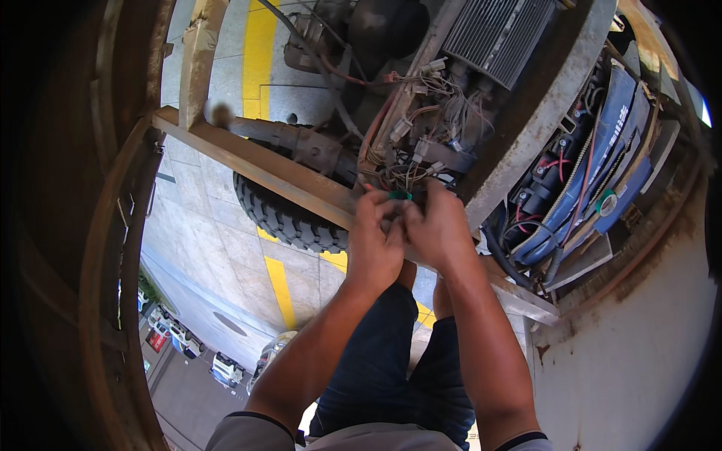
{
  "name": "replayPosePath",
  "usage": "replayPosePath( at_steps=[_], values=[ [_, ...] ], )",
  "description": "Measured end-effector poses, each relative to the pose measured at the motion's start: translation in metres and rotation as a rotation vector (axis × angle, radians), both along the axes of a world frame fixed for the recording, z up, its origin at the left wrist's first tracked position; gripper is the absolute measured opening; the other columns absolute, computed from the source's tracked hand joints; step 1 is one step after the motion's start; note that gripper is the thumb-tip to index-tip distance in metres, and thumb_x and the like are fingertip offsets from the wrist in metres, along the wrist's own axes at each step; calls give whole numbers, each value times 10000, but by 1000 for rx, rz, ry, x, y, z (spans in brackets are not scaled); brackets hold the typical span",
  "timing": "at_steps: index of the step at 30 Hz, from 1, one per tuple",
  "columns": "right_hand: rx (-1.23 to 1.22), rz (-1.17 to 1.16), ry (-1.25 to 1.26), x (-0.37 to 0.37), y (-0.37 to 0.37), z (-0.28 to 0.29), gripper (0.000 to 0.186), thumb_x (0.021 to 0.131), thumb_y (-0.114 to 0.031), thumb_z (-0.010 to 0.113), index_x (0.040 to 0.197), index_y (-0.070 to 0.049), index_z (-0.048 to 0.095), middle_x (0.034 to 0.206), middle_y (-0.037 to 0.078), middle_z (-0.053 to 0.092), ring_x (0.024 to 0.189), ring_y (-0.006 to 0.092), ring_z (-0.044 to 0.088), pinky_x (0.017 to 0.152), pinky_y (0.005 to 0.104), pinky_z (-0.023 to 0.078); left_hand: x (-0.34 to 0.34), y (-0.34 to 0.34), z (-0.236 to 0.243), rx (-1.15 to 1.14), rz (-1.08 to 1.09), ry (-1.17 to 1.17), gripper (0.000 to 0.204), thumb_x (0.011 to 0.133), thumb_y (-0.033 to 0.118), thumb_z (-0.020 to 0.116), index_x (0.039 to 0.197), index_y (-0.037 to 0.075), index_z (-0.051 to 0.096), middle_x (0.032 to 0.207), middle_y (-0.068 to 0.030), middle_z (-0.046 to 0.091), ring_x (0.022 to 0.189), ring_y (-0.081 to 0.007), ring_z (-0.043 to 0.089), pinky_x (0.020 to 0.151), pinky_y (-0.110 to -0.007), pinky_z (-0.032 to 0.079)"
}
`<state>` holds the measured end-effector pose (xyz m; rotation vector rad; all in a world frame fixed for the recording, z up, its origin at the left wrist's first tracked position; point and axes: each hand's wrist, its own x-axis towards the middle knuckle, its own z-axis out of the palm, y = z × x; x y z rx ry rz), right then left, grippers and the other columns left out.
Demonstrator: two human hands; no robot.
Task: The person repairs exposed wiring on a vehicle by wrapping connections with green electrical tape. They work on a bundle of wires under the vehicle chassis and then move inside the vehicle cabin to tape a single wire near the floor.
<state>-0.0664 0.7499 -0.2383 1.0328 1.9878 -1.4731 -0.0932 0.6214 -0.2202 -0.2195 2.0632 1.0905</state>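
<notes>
My left hand point(374, 233) and my right hand point(438, 229) meet at the lower end of a loose bundle of thin wires point(410, 171), fingers bent and pressed together. A small green piece point(400, 195) shows between them; exactly what each hand pinches is hidden by fingers and blur. Several pale plastic connectors point(421, 150) hang in the tangle just above. Beside my left hand runs a rusty horizontal metal beam point(256, 161), and red-brown cables point(376, 120) come down along the frame rail toward my fingers.
A finned metal unit point(492, 34) sits at the top. Right lie batteries with cables point(549, 169), a blue panel point(602, 165) and a pale beam point(538, 113). A tyre point(286, 218) is below the frame. Rusty posts point(109, 225) stand left; parked vehicles point(226, 368) are in the distance.
</notes>
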Motion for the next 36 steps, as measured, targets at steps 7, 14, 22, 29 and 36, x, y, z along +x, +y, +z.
replayPosePath(
  at_steps=[7, 14, 22, 29, 36],
  values=[
    [-381, -529, -3, 17, -12, -10, 539, 903, -26, 551, 1415, 126, 483, 1127, 254, 736, 1077, 338, 719, 953, 394, 543, -28, 6, -7, -5, -27, -169, 163, 975, 56, 668, 1125, -6, 662, 1016, -33, 691, 905, -93, 614, 796, -293, 511],
    [-528, -762, 119, 10, -11, 2, 523, 965, -71, 556, 1455, 90, 475, 1250, 137, 699, 1055, 166, 650, 874, 280, 509, -54, 3, -1, 87, 212, -586, 68, 994, 117, 654, 1058, 97, 670, 882, 39, 618, 776, -74, 546, 708, -268, 443],
    [-472, -680, -65, 8, -5, 2, 222, 952, -132, 691, 1045, 69, 700, 884, 83, 697, 806, 135, 616, 728, 305, 515, -51, 1, -2, 148, 247, -580, 69, 1013, 118, 648, 1074, 87, 653, 901, 29, 636, 781, -73, 586, 698, -262, 462],
    [-636, -734, 56, 5, -13, 5, 172, 944, -122, 713, 998, 42, 707, 846, 43, 676, 759, 105, 600, 654, 293, 499, -21, -9, -30, 127, 92, -203, 212, 1024, 37, 610, 1235, 27, 624, 1046, -30, 672, 900, -100, 642, 746, -277, 553],
    [-459, -677, 107, 9, -7, -7, 147, 961, -78, 689, 933, 65, 708, 863, 115, 717, 764, 143, 665, 682, 316, 558, -27, -12, -23, 166, 102, -280, 325, 1022, 21, 619, 1344, 11, 576, 1136, -75, 665, 970, -149, 677, 799, -304, 604]
  ],
)
